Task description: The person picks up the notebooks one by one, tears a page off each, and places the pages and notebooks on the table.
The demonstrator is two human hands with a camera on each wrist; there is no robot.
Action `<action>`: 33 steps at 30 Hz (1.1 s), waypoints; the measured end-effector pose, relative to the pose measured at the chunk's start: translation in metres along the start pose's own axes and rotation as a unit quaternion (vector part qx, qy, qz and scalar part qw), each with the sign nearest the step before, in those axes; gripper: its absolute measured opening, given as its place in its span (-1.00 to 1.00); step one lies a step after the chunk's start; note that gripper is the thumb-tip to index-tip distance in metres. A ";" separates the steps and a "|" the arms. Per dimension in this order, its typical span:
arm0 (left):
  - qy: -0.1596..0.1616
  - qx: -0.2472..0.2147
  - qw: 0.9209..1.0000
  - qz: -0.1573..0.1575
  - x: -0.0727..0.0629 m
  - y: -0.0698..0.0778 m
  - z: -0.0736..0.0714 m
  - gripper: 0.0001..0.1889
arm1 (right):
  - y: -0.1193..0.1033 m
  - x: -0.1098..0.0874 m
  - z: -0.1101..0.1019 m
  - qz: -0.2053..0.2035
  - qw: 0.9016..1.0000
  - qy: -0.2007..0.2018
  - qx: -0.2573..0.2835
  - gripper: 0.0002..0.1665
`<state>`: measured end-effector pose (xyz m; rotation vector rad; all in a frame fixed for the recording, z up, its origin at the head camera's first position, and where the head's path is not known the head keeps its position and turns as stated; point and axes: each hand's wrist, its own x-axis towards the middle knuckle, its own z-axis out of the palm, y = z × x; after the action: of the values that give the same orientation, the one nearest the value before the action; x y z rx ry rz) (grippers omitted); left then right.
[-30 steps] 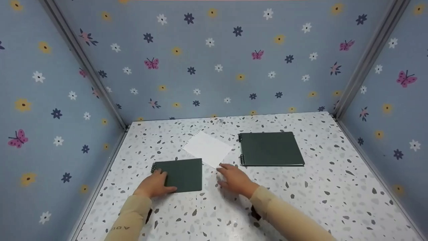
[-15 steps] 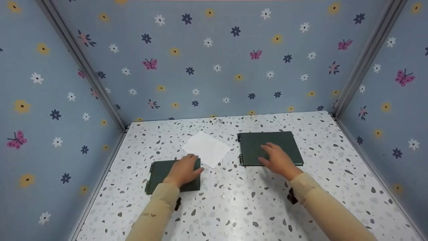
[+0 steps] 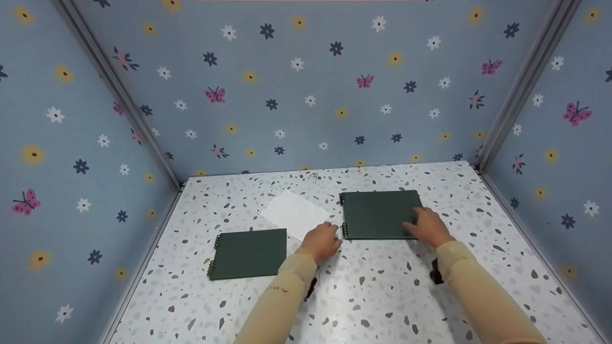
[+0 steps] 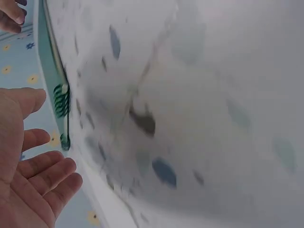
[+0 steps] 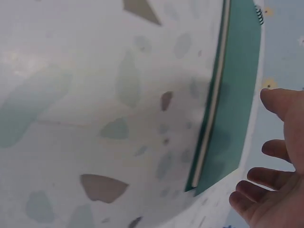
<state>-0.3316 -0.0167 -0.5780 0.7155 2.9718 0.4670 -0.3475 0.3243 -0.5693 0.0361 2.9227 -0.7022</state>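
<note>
A larger dark green spiral notebook [image 3: 375,215] lies on the right of the speckled surface, its rings facing left. My right hand [image 3: 429,228] is at its right edge, fingers relaxed and holding nothing; whether they touch the cover I cannot tell. In the right wrist view the notebook's page edge [image 5: 209,114] shows beside the spread fingers. My left hand [image 3: 319,242] is between the white sheet [image 3: 289,212] and the larger notebook's rings, hiding the sheet's near corner. Its fingers are loosely bent around nothing. A smaller green spiral notebook [image 3: 251,254] lies on the left.
The white speckled tabletop [image 3: 363,296] carries all these things. Behind it stands a blue flowered panel [image 3: 306,95], with similar panels at the left [image 3: 52,181] and right [image 3: 569,157]. Grey metal posts join the panels at the corners.
My left hand has left the smaller notebook and moved right, toward the larger one's rings. My right hand has gone right from near the sheet, over the larger notebook, to its right edge.
</note>
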 end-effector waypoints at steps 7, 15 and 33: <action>-0.019 0.037 0.999 -0.024 0.017 0.026 0.019 -0.58 | 0.003 0.004 0.009 0.030 0.999 -0.016 -0.008 -0.13; -0.026 0.080 0.996 -0.026 0.024 0.042 0.020 -0.60 | -0.003 0.008 0.016 0.077 0.997 0.002 -0.013 -0.18; -0.038 0.094 0.995 -0.002 0.022 0.046 0.018 -0.76 | 0.002 -0.003 0.013 0.088 0.996 -0.006 0.015 -0.04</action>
<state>-0.3289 0.0368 -0.5808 0.7241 2.9706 0.1561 -0.3426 0.3199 -0.5810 0.2877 2.8526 -0.7148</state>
